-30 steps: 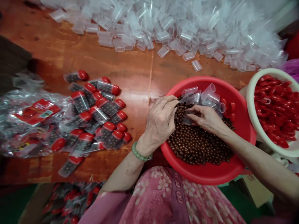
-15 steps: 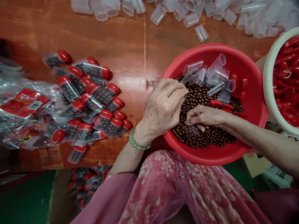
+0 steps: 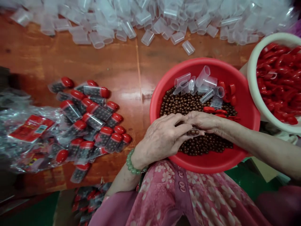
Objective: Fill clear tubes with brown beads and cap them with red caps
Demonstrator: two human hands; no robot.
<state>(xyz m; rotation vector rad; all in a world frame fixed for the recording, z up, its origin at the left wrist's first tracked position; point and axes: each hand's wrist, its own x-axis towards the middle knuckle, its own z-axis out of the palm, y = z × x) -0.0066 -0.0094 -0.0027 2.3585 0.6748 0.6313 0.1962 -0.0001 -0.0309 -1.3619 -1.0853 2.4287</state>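
Note:
My left hand [image 3: 162, 136], with a green bead bracelet [image 3: 134, 164] on its wrist, meets my right hand [image 3: 199, 121] over the red basin [image 3: 251, 117]. Between them a clear plastic tube [image 3: 193, 132] with brown balls inside shows in part. The fingers of both hands close around it; most of the right fingertips are hidden. Beneath lie many loose brown balls [image 3: 202, 146]. Empty clear tubes [image 3: 203, 77] and red caps [image 3: 229, 92] rest on the balls at the basin's far side.
A white tub [image 3: 252, 75] of red caps [image 3: 277, 81] stands at the right. Clear tubes [image 3: 148, 37] are heaped along the table's back. Filled, red-capped tubes [image 3: 94, 121] lie at left beside plastic bags with a red label [image 3: 31, 128]. More capped tubes [image 3: 88, 201] sit below the table edge.
My left hand has moved down and over to meet my right hand. The tube, earlier low among the balls under my right hand, is now raised between both hands. The view has shifted.

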